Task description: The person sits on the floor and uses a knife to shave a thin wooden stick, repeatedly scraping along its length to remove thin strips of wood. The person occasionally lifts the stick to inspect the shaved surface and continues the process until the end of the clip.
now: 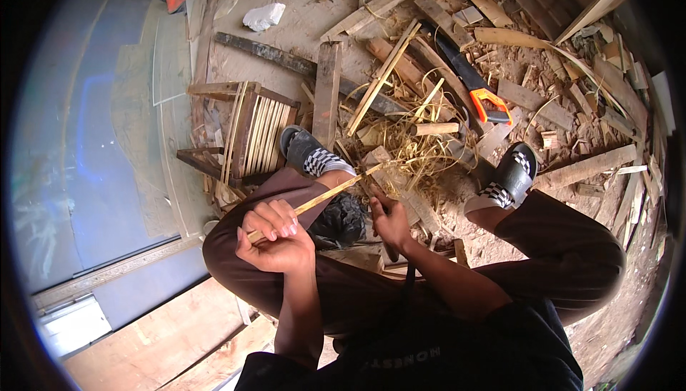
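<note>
My left hand [275, 237] is closed round a thin, pale bamboo strip [325, 196] and holds it slanting up to the right over my lap. The strip's far end reaches the pile of curly yellow shavings [421, 162] on the floor between my feet. Close to that end, my right hand [391, 226] has its fingers wrapped round a slim tool with a brown handle [391, 252]. My fingers cover most of the tool, so I cannot tell its kind. A black plastic bag [341, 219] lies between my two hands.
At the left, a small wooden rack [246, 134] holds several pale strips beside a bluish panel [107, 141]. A handsaw with an orange handle [489, 105] lies past the shavings. Planks [327, 94] and offcuts litter the floor. A white lump [264, 17] lies farther off.
</note>
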A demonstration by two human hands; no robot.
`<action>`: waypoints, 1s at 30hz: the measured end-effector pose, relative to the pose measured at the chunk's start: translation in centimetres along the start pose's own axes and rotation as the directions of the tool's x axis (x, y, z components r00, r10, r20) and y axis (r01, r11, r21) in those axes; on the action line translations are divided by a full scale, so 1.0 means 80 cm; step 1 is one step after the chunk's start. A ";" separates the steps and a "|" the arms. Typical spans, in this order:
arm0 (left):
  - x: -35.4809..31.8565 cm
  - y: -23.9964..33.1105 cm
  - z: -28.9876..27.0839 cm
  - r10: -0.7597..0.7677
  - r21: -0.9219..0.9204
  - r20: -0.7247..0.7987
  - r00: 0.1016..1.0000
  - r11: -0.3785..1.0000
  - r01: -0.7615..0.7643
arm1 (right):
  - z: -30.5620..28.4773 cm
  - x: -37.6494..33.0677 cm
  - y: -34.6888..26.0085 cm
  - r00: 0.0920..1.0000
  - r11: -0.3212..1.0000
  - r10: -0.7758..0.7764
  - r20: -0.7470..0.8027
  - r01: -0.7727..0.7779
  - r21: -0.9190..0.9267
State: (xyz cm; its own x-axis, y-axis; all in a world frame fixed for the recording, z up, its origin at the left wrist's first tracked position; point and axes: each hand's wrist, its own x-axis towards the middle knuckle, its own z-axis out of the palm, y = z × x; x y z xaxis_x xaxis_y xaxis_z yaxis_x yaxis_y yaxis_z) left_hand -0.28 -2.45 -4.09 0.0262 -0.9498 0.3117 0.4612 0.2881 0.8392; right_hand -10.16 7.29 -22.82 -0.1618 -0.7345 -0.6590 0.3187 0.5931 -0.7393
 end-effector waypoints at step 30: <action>0.032 0.002 -0.016 -0.278 -0.209 -0.243 0.930 0.951 0.229 | 0.025 0.001 -0.008 0.964 0.961 -0.249 0.098 0.233 0.148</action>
State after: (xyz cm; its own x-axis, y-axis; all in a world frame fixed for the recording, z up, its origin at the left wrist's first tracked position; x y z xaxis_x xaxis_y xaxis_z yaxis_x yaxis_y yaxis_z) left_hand 1.01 -5.00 -3.78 0.1117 -0.9924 -0.0514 0.6298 0.0308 0.7761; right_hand -8.50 6.16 -22.15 -0.1440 -0.8877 -0.4373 0.4071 0.3496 -0.8438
